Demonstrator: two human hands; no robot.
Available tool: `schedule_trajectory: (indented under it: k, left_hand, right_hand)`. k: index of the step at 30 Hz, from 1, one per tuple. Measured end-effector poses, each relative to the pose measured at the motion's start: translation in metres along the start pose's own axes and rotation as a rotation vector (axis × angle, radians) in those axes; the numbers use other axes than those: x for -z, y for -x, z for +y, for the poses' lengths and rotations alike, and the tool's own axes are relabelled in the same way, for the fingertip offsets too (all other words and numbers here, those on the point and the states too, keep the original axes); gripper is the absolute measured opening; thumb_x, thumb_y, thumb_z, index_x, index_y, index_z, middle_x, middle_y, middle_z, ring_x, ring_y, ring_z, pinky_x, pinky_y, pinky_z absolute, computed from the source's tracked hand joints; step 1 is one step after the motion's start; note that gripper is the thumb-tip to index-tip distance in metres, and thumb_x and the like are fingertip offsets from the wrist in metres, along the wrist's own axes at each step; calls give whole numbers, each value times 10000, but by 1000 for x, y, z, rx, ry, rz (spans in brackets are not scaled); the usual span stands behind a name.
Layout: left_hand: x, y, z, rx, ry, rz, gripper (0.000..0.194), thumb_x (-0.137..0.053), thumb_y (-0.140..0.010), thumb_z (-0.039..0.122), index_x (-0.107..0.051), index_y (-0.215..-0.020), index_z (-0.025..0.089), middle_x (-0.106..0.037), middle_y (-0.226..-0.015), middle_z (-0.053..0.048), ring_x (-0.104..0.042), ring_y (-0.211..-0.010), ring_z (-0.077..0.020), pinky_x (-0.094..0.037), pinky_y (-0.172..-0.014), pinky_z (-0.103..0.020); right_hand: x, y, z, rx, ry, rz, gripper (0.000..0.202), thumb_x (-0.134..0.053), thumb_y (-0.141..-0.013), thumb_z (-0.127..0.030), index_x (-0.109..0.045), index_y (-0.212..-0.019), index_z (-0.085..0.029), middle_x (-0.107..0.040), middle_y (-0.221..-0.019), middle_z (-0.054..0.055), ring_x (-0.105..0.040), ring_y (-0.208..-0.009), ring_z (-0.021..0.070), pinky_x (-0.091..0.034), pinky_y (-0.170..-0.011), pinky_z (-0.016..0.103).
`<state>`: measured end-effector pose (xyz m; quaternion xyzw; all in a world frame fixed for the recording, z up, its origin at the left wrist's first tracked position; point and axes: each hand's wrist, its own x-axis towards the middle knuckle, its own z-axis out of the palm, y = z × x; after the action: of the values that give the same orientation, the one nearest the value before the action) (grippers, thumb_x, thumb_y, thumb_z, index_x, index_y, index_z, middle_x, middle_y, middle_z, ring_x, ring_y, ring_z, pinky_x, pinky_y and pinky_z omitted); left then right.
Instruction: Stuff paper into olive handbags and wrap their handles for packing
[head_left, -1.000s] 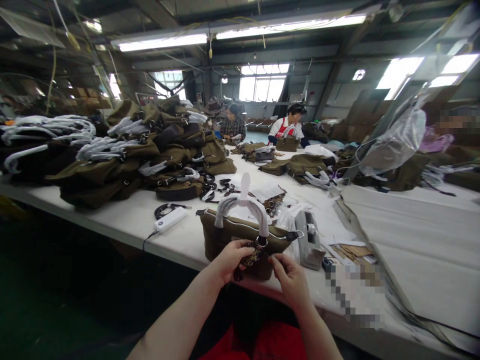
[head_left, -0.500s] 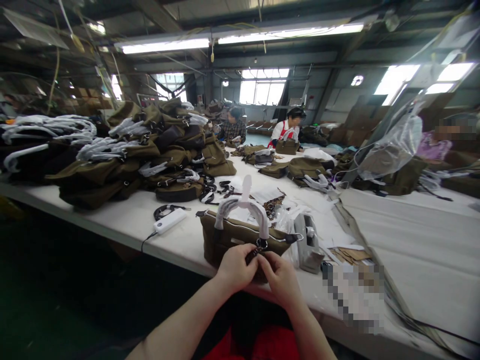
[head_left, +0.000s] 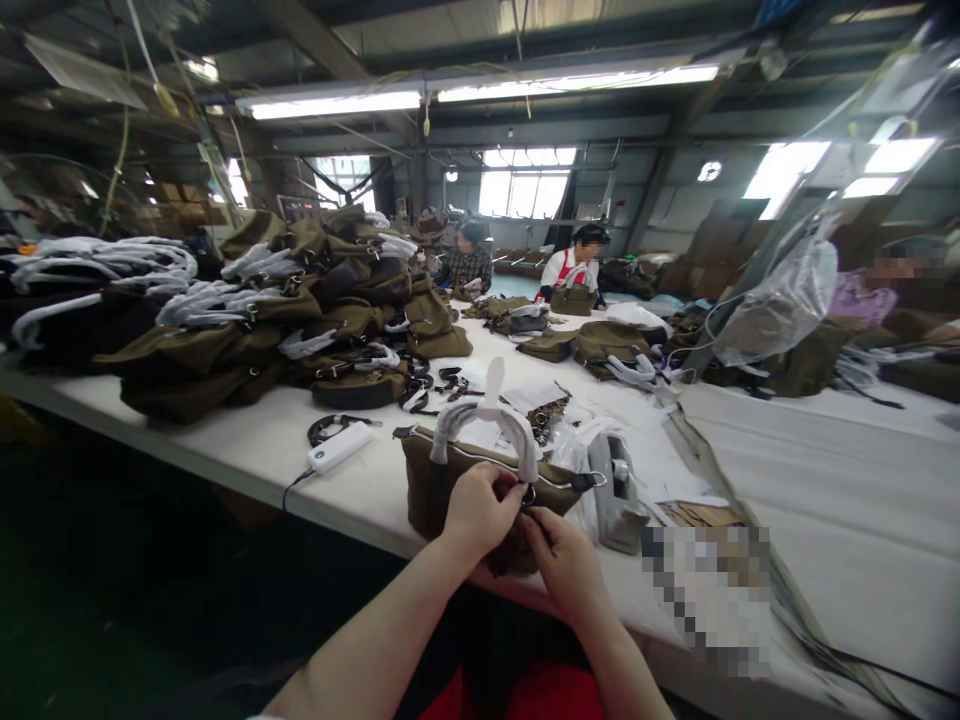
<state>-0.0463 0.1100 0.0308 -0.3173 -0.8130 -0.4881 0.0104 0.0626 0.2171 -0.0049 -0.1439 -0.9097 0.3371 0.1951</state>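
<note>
An olive handbag (head_left: pixel 427 485) stands upright at the table's front edge, with a silver zip along its top. Its arched handle (head_left: pixel 517 425) is wrapped in pale covering. My left hand (head_left: pixel 482 510) is closed in a pinch at the metal ring (head_left: pixel 529 495) by the handle's right base. Just below and to the right, my right hand (head_left: pixel 564 558) pinches a small dark piece hanging in front of the bag. Its exact kind is hidden by my fingers.
A big pile of olive bags (head_left: pixel 337 290) covers the left of the white table (head_left: pixel 247 445). Near it lie a white device (head_left: pixel 341 447) with a cable and several dark straps. A grey box-like holder (head_left: pixel 619 500) stands right of the handbag. Co-workers sit across the table.
My left hand has risen slightly, from the dark piece toward the ring at the handle's base. My right hand has shifted a little down and right. The bag stays in place.
</note>
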Motion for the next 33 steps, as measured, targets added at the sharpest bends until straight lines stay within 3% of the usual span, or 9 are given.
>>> schedule_trajectory:
  k: [3, 8, 10, 12, 16, 20, 24, 28, 33]
  left_hand:
    - [2, 2, 2, -6, 26, 11, 70, -642, -790, 227, -691, -777, 179, -688, -769, -37, -629, -749, -178, -481, -739, -297]
    - [18, 20, 10, -78, 29, 138, 150, -578, -836, 228, -636, -712, 167, -624, -738, -36, -588, -697, -153, -459, -682, -272]
    - [23, 28, 12, -55, 173, 82, 167, -590, -838, 264, -635, -713, 162, -617, -722, -30, -587, -677, -145, -465, -652, -256]
    - [25, 33, 12, 42, 409, -23, 189, -618, -828, 316, -638, -737, 151, -631, -710, -28, -595, -654, -141, -482, -624, -244]
    - [23, 33, 3, 221, 653, -141, 258, -631, -817, 395, -630, -776, 141, -650, -684, -24, -586, -584, -126, -476, -555, -227]
    - [19, 36, -8, 77, 266, -89, 206, -497, -893, 293, -666, -902, 176, -699, -839, -62, -648, -747, -175, -505, -692, -285]
    - [8, 46, -9, -31, -72, -99, 245, -577, -785, 176, -638, -1020, 209, -693, -930, -58, -641, -820, -210, -499, -783, -336]
    - [2, 48, -2, -84, -171, -102, 206, -621, -751, 197, -618, -957, 197, -644, -923, -68, -606, -852, -226, -481, -776, -338]
    - [13, 40, -1, -99, -126, -193, 101, -646, -752, 245, -617, -843, 211, -642, -833, -26, -603, -782, -194, -446, -704, -288]
  right_hand:
    - [1, 2, -2, 24, 36, 24, 311, -420, -954, -412, -644, -858, -219, -705, -810, 44, -658, -757, 221, -451, -637, 304]
    - [5, 10, -10, 93, 79, 378, 263, -566, -885, -410, -649, -1023, -202, -682, -1029, 92, -664, -838, 222, -517, -728, 333]
    - [7, 11, -13, 174, -7, 342, 289, -537, -906, -341, -621, -1148, -206, -645, -1156, 110, -656, -938, 218, -534, -799, 337]
    - [7, 10, -17, 253, -105, 204, 316, -499, -923, -282, -601, -1216, -221, -629, -1210, 105, -639, -1021, 213, -534, -859, 335]
    - [8, 7, -19, 244, -259, 98, 230, -479, -939, -291, -696, -968, -220, -703, -977, 70, -660, -900, 192, -536, -794, 299]
    - [8, 6, -15, 62, -373, 189, 256, -523, -915, -385, -700, -877, -205, -711, -848, 60, -654, -799, 196, -533, -724, 294]
    - [5, 6, -12, -36, -462, 172, 283, -561, -882, -438, -714, -882, -200, -724, -828, 51, -665, -779, 194, -539, -720, 289]
    - [3, 8, -12, -59, -472, 214, 297, -566, -878, -449, -723, -917, -199, -725, -826, 51, -665, -773, 192, -536, -734, 298]
    - [9, 8, -9, -99, -403, 216, 331, -575, -865, -454, -709, -983, -175, -729, -804, 59, -667, -737, 199, -526, -686, 298]
